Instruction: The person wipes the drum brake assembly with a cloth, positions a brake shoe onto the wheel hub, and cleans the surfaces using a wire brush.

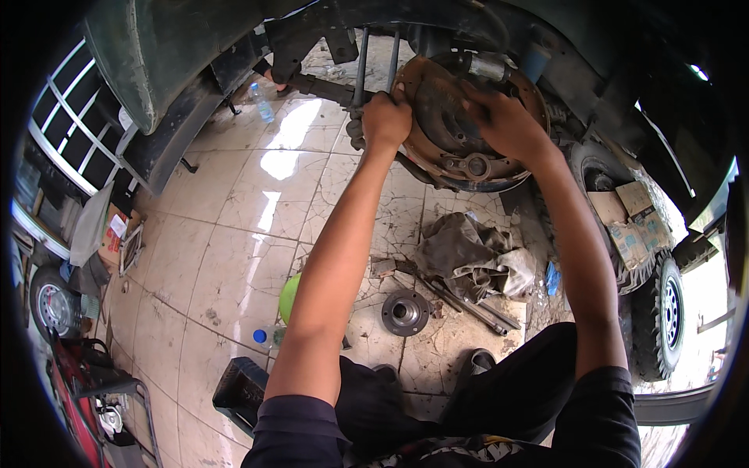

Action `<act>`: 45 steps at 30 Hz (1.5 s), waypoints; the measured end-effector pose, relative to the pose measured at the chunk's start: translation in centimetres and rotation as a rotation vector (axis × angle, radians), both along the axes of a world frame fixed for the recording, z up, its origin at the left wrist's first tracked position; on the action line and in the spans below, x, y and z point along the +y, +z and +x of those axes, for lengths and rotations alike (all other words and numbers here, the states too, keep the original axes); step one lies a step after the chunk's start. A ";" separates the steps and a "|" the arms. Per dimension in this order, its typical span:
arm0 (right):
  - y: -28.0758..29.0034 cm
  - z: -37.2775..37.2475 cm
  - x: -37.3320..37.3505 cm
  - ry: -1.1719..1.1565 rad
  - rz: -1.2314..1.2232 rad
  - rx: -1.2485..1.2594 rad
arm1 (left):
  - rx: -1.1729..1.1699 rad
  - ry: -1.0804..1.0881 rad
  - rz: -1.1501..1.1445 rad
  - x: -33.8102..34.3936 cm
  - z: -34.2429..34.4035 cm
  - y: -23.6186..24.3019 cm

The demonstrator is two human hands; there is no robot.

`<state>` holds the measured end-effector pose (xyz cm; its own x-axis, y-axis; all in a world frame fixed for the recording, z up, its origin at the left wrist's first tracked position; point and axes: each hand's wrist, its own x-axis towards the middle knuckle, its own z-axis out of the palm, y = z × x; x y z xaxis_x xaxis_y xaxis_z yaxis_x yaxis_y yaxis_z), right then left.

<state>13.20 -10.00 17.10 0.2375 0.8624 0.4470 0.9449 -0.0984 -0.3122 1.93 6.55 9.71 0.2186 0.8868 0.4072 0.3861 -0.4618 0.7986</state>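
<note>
A rusty drum brake assembly [460, 139] hangs under the vehicle in front of me, its curved brake shoe [421, 78] showing at the left side. My left hand [386, 118] is closed around the assembly's left rim, thumb up against the brake shoe. From the right, my right hand [509, 129] reaches over the face of the brake, fingers bent in toward its middle. Whatever those fingers grip is hidden behind them. Lower on the plate sits a round metal fitting [476, 165]. A wheel hub [406, 312] with a ring of holes lies on the tiles below.
Crumpled grey cloth [476, 253] and metal bars [472, 308] lie near the hub. Tyres and flattened cardboard [644, 234] are at right. A water bottle [262, 104] stands far left of the brake; a red machine [74, 398] is lower left.
</note>
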 end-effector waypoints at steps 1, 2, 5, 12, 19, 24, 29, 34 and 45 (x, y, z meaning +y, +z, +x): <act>-1.0 0.3 0.9 -0.026 0.047 -0.028 | 0.003 -0.008 -0.008 -0.2 0.1 0.1; -1.7 0.8 1.4 -0.053 0.095 -0.056 | 0.005 -0.017 -0.017 -0.3 0.3 0.1; -1.5 -0.7 0.9 -0.043 0.001 -0.041 | 0.013 -0.005 -0.019 0.1 -0.1 -0.1; -0.3 0.6 0.1 -0.021 -0.001 -0.073 | 0.012 0.001 -0.001 0.0 0.0 -0.1; -1.1 -1.0 -0.5 0.102 0.041 -0.041 | 0.001 0.008 -0.001 0.3 -0.4 -0.4; -0.1 -0.3 0.5 0.014 0.001 -0.070 | -0.012 -0.011 -0.011 0.1 -0.1 -0.1; 0.1 0.0 0.7 0.054 -0.011 -0.057 | 0.006 -0.047 -0.046 0.2 -0.5 -0.3; 0.3 0.0 0.4 0.073 -0.001 -0.085 | -0.022 -0.017 0.036 0.4 -0.2 -0.5; -2.5 -3.5 -2.3 -0.136 -0.262 -0.091 | 0.021 0.002 -0.012 0.1 -0.3 -0.1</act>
